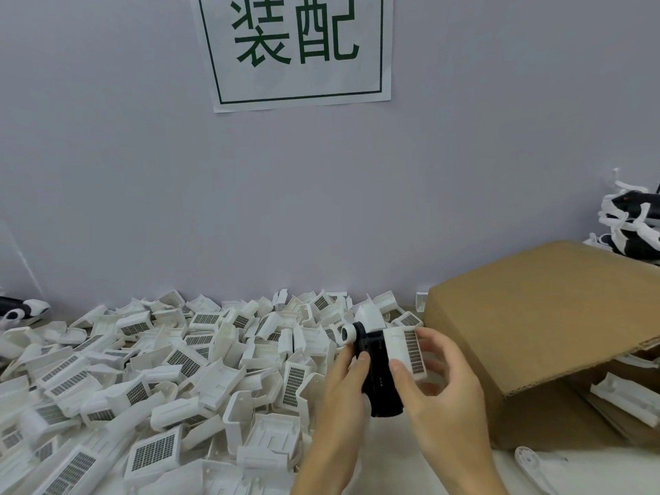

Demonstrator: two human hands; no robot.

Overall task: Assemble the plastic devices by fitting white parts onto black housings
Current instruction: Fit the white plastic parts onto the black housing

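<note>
Fingers [360, 359] of the left hand [339, 398] are curled round the black housing [380, 380], w/ the thumb tip pressed on its left edge. The housing is held upright in mid-air, just above the table edge, betw. both hands. The right hand [443, 394] is wrapped round a white part [407, 350] w/ a dark grid panel on its face; the thumb lies on the part's lower left corner and the other fingers are curled behind it. The white part is touching the housing's upper right side; whether it is fully seated can't be told from this angle. A round white-ringed lens piece [347, 333] is seen at the housing's top left.

To the left and behind the hands, a large heap of loose white parts [160, 373] is spread over the table [393, 455], many w/ the same dark grid panels facing up. At right, a cardboard box [543, 316] is lying on the table w/ its flap open, and more white pieces [623, 401] are seen inside it. A white bracket [530, 466] is lying on the table in front of the box. Behind the box, top right, a stack of black-and-white units [632, 223] is piled vs. the wall. One more black-and-white unit [21, 310] is lying at far left. On the grey wall a paper sign [296, 48] w/ green characters is fixed.
</note>
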